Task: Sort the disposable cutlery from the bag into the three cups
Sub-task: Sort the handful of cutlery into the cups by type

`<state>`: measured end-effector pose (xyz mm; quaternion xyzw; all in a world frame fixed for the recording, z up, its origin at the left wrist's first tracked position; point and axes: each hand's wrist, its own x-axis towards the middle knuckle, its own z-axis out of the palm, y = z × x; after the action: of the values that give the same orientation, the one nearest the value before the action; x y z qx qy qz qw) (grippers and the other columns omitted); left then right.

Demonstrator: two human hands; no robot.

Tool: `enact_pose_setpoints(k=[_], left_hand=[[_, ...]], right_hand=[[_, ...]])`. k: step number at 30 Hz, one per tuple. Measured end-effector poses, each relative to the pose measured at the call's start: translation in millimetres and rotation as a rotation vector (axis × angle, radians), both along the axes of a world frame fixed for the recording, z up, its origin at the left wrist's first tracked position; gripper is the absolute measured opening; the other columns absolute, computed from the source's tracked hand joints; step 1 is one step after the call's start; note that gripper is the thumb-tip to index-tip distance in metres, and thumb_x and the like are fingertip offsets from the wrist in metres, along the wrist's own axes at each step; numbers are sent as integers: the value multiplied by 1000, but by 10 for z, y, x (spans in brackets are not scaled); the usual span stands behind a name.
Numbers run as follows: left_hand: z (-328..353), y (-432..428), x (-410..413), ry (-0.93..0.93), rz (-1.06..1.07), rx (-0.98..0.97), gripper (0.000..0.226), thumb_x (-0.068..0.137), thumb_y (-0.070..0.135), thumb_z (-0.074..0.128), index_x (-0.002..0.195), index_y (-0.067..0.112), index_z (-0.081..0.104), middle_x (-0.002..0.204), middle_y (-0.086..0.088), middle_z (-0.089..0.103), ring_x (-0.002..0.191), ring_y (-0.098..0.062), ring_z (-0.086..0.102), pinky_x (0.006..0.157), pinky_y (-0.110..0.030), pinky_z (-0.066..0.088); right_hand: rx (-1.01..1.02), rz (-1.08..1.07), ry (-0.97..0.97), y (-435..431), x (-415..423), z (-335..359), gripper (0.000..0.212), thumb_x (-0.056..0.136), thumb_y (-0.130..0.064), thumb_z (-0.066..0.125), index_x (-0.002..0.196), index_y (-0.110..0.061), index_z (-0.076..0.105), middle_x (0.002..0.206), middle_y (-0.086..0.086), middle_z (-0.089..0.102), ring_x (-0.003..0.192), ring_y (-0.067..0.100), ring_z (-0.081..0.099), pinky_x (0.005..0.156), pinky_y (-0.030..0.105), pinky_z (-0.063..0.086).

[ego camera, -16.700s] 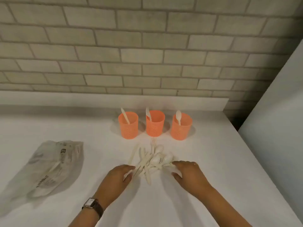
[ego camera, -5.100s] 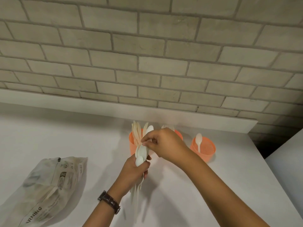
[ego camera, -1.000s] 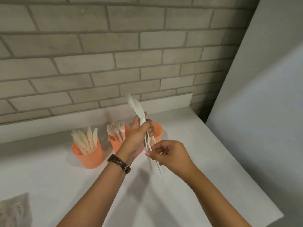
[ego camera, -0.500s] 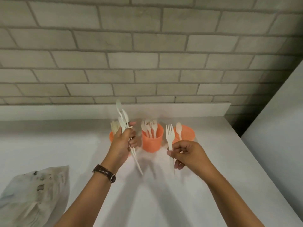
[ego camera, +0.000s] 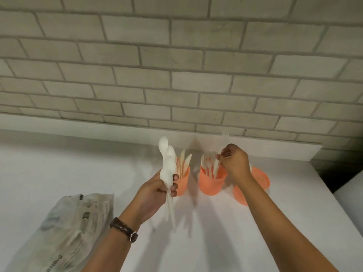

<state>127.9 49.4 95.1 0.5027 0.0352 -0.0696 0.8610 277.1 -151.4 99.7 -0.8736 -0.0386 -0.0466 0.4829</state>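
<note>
- On the white table (ego camera: 59,163), up around 12 o'clock from where I'm watching, three orange cups stand in a row under the brick wall (ego camera: 176,75). I'd call the sorting mostly done.
- The left cup (ego camera: 182,183) has a fan of knives (ego camera: 184,161) in it, and the middle cup (ego camera: 210,185) has a cluster of forks (ego camera: 207,163).
- The right cup (ego camera: 259,179) is mostly hidden behind the right forearm, so I can't tell what's inside.
- The right hand (ego camera: 233,161) is over the middle cup at about 1 o'clock. Thumb and fingertips pinch a fork (ego camera: 216,167) upright, tines up, and the handle end is dipping into the cup mouth.
- The left hand (ego camera: 155,191) sits at 6 o'clock of the left cup, fingers wrapped tight round the stems of the spoons (ego camera: 168,163). The bowls are stacked above the fist and the handles poke out below.
- There's a watch (ego camera: 123,229) on that wrist.
- What's left, by my guess: drop this fork in, then get the whole spoon bunch over to the cup at the 3 o'clock end of the row.
- That bunch is the only unsorted cutlery I can spot.
- The bag (ego camera: 74,228) lies crumpled and flat at 8 o'clock. I can't tell if anything's inside.
- All the cutlery is thin off-white plastic, and the knives read a touch creamier. The spoons nest bowl into bowl, so I'd expect them to slide apart easily once that grip loosens.
</note>
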Motion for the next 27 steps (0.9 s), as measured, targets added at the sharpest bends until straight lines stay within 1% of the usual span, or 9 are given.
enact_pose_setpoints(k=[1, 3, 8, 10, 12, 17, 20, 23, 27], left_hand=[[-2, 5, -9, -7, -12, 6, 59, 60, -2, 40, 116, 9, 51, 85, -7, 52, 64, -17, 44, 63, -28, 38], [-10, -11, -15, -23, -39, 42, 55, 64, -2, 40, 117, 7, 51, 87, -7, 55, 68, -16, 46, 65, -26, 41], [-44, -185, 30, -49, -107, 120, 37, 76, 4, 53, 113, 7, 55, 88, -1, 59, 73, -12, 53, 69, -22, 48], [-58, -326, 73, -57, -124, 161, 28, 88, 7, 54, 116, 8, 54, 87, 1, 59, 74, -11, 53, 71, -20, 50], [-80, -500, 140, -56, -111, 255, 19, 97, 11, 43, 112, 9, 55, 82, 3, 59, 70, -11, 53, 72, -20, 50], [-69, -1088, 368, -64, -150, 276, 14, 99, 11, 38, 94, 9, 52, 76, 1, 52, 76, -16, 50, 73, -21, 47], [-34, -1402, 608, -88, -192, 277, 14, 96, 9, 44, 89, 15, 55, 78, 7, 60, 88, -17, 53, 86, -28, 40], [65, -1691, 909, -95, -152, 248, 18, 97, 7, 43, 91, 18, 55, 93, 0, 58, 96, -17, 56, 97, -40, 41], [191, -2012, 1299, -136, -8, 336, 11, 96, 12, 46, 97, 21, 52, 95, 4, 52, 101, -16, 49, 84, -25, 42]], right_hand=[[-33, -2, 42, -12, 10, -69, 12, 75, -6, 69, 79, -12, 60, 70, 2, 61, 62, 19, 62, 63, 27, 45], [-67, -14, 98, -64, -18, -156, 18, 75, -10, 70, 93, -10, 64, 81, 3, 63, 76, 25, 63, 67, 26, 45], [-124, 24, 63, -337, -316, -141, 16, 81, -17, 66, 98, -16, 65, 88, -5, 64, 83, 15, 61, 67, 23, 44], [-147, 39, 52, -520, -471, -157, 14, 82, -13, 63, 95, -17, 66, 87, -6, 65, 84, 15, 63, 70, 21, 43], [-170, 34, 55, -739, -655, -169, 12, 83, -15, 62, 92, -20, 68, 86, -7, 67, 80, 14, 64, 69, 19, 45], [-146, 14, 83, -1239, -1082, -178, 17, 83, -18, 64, 80, -34, 64, 82, -11, 67, 70, 13, 65, 69, 24, 50], [-95, -52, 114, -1449, -1230, -202, 20, 83, -18, 63, 75, -36, 62, 81, -9, 68, 71, 17, 64, 69, 28, 52], [-48, -111, 139, -1596, -1326, -243, 19, 84, -18, 62, 73, -34, 63, 79, -8, 68, 71, 19, 63, 70, 31, 52], [-20, -134, 154, -1697, -1432, -282, 19, 83, -14, 59, 73, -30, 64, 79, -7, 68, 72, 19, 64, 74, 33, 55]])
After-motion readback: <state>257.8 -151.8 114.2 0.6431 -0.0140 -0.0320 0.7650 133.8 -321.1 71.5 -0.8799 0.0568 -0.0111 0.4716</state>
